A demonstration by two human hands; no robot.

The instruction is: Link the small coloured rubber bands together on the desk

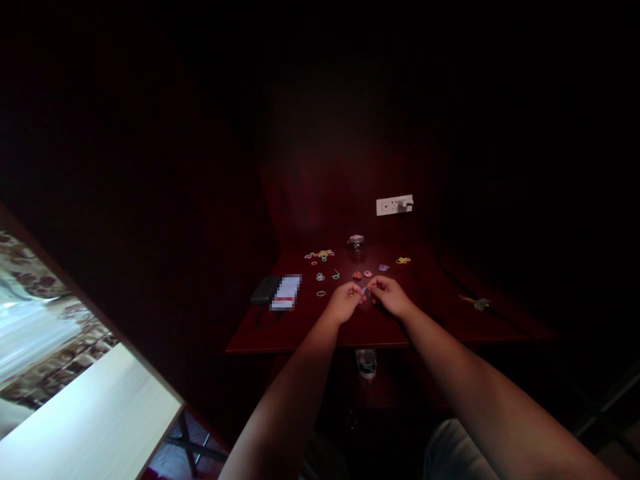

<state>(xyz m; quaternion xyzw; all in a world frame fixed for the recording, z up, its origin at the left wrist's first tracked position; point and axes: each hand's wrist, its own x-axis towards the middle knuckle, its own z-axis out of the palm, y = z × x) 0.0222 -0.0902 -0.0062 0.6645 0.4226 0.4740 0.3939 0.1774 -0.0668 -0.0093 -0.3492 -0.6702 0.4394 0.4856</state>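
Note:
My left hand and my right hand meet over the front of the dark red table, fingertips pinched close together. Between them is a small pale hair tie, with a dark greyish bit at the right fingertips that is too small to make out. Just beyond my fingers lie orange hair ties and a pink one. Purple ties and yellow ties are farther right. To the left are light blue ties, green ties and a single dull-coloured ring.
A mixed pile of coloured ties lies at the back left, near a clear lidded jar. A phone and a black case-like object sit at left. A cable crosses the right side. Below the tabletop stands a bottle.

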